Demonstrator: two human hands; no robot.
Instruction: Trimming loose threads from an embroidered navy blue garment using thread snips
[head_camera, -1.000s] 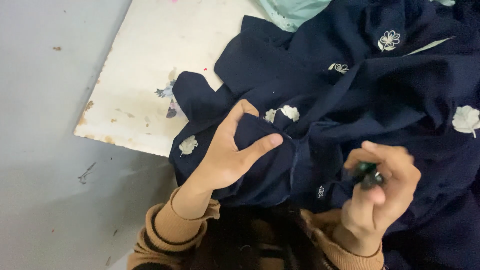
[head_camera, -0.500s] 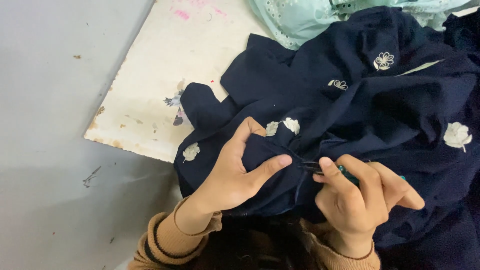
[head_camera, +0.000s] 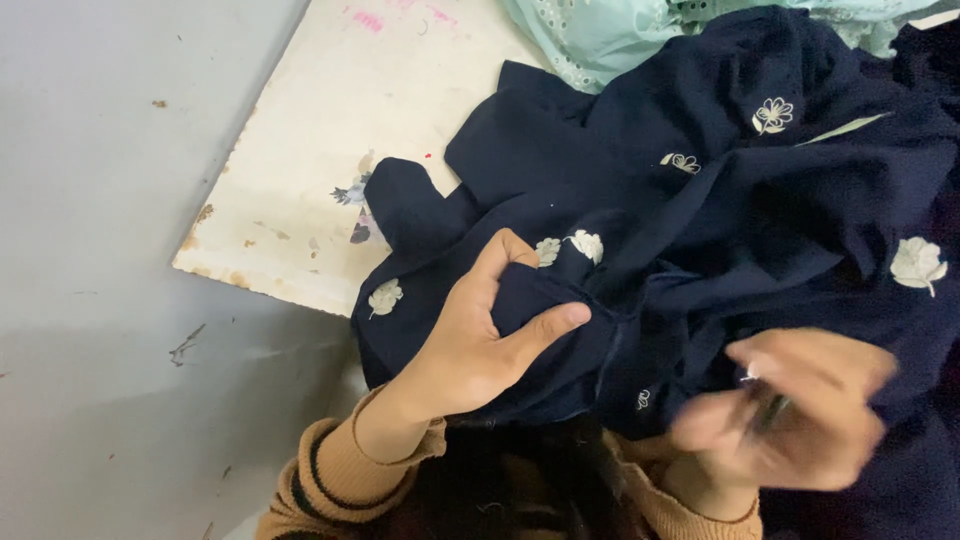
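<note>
A dark navy cloth (head_camera: 760, 210) with small white embroidered flowers and leaves lies bunched over the board and my lap. My left hand (head_camera: 475, 345) pinches a fold of this cloth between thumb and fingers, next to two white leaf motifs (head_camera: 570, 247). My right hand (head_camera: 790, 415) is blurred by motion at the lower right, over the cloth. Its fingers are closed around a small dark tool (head_camera: 772, 408) whose shape I cannot make out. A tiny white speck shows at its fingertips.
A worn cream board (head_camera: 340, 150) with paint stains lies on the grey floor (head_camera: 90, 300), its corner at the left. Pale mint lacy fabric (head_camera: 610, 35) sits at the top behind the navy cloth. My tan striped sleeves (head_camera: 330, 480) show at the bottom.
My right hand came to the pinched fold half a second ago and has now pulled away to the right, blurred. My left hand keeps its grip on the fold.
</note>
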